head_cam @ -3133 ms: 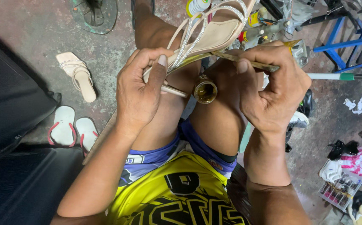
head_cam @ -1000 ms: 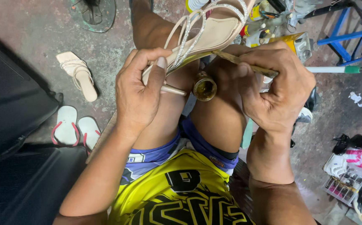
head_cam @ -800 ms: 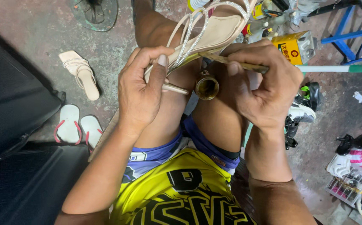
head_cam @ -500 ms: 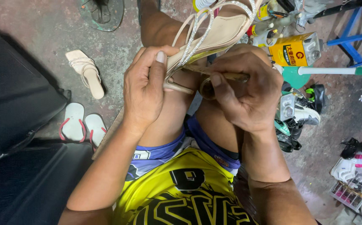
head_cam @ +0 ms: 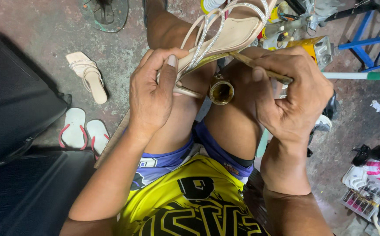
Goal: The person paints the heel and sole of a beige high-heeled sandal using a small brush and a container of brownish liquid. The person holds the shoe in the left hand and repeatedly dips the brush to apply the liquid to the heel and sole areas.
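stained concrete floor. left hand clamps beige strappy sandal steady over knees; right hand pinches thin wooden stick at sole edge, small round tin wedged between the knees.

A shoe-repair workshop: loose sandals on stained concrete floor, glue tin.

The strappy sandal has a smooth, matt beige insole that looks like faux leather, and thin straps set with glittering stones. Against its sole edge lies a worn wooden stick, dull brown and crusted. Just below the sandal, a small open tin shows tarnished metal with a glossy amber film inside. The concrete floor left of the sandal is rough, stained and matt. The yellow jersey is smooth synthetic cloth.
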The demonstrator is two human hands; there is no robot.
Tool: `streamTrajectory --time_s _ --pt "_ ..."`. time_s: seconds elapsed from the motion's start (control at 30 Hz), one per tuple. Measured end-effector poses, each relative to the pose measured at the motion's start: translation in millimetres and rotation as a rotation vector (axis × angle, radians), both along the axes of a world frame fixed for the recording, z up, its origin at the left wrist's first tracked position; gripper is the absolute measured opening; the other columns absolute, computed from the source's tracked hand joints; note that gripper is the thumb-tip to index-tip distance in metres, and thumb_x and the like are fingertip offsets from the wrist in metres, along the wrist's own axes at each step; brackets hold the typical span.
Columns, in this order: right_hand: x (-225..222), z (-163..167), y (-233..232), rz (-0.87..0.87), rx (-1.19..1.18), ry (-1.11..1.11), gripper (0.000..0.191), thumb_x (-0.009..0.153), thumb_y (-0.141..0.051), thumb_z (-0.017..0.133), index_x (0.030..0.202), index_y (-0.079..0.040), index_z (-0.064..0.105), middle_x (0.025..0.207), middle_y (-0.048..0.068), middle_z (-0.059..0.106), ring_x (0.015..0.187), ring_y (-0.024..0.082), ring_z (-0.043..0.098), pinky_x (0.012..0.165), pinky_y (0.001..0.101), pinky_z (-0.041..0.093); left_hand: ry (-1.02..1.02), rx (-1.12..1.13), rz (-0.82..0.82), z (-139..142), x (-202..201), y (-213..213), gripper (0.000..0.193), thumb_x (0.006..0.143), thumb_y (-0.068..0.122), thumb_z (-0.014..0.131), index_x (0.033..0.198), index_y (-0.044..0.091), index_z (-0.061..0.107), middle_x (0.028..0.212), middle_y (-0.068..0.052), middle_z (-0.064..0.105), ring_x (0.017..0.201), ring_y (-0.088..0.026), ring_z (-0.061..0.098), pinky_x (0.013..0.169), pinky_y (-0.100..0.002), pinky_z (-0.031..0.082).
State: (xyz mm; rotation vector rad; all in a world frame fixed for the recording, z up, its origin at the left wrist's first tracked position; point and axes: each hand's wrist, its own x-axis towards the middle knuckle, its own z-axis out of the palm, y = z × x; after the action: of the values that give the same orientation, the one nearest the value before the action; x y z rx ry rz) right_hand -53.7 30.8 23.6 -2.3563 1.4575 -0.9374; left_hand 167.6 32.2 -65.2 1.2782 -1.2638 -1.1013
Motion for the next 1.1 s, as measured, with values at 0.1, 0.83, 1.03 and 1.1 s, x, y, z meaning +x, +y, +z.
streamTrajectory --time_s 0.1,0.83,1.03,1.1 --pt "-5.0 2.9 3.6 -0.022 -0.005 0.026 0.007 0.108 0.002 0.069 0.11 0.0 0.063 0.106 0.013 0.071 0.098 0.026 0.072 0.089 0.0306 0.057 -0.022 -0.019 -0.007 -0.5 -1.0 0.2 0.021 0.11 0.013 0.053 0.12 0.006 0.071 0.1 -0.009 0.065 0.089 -0.016 0.064 0.082 -0.03 0.05" --pt "-7.7 21.8 2.9 0.042 -0.042 0.086 0.009 0.102 0.003 0.069 0.108 0.001 0.063 0.1 0.015 0.071 0.086 0.024 0.072 0.078 0.0297 0.056 -0.032 -0.012 -0.015 -0.1 -0.2 -0.8 0.02 0.109 0.011 0.054 0.119 0.006 0.071 0.099 -0.009 0.064 0.089 -0.018 0.064 0.083 -0.03 0.049" --pt "3.7 15.6 11.7 0.047 -0.016 0.017 0.013 0.098 0.003 0.072 0.107 0.002 0.063 0.096 0.014 0.07 0.084 0.024 0.071 0.077 0.0299 0.057 -0.041 -0.032 -0.009 -0.6 -0.4 -0.7 0.02 0.11 0.012 0.054 0.12 0.006 0.071 0.1 -0.009 0.064 0.09 -0.018 0.064 0.084 -0.03 0.05" --pt "6.8 10.9 12.5 0.062 0.002 -0.017 0.011 0.1 0.004 0.072 0.106 0.002 0.063 0.096 0.014 0.071 0.086 0.023 0.071 0.078 0.0294 0.057 -0.042 -0.021 -0.005 -0.1 -1.0 -0.5 0.02 0.11 0.013 0.054 0.119 0.006 0.071 0.099 -0.009 0.064 0.088 -0.018 0.064 0.082 -0.03 0.05"
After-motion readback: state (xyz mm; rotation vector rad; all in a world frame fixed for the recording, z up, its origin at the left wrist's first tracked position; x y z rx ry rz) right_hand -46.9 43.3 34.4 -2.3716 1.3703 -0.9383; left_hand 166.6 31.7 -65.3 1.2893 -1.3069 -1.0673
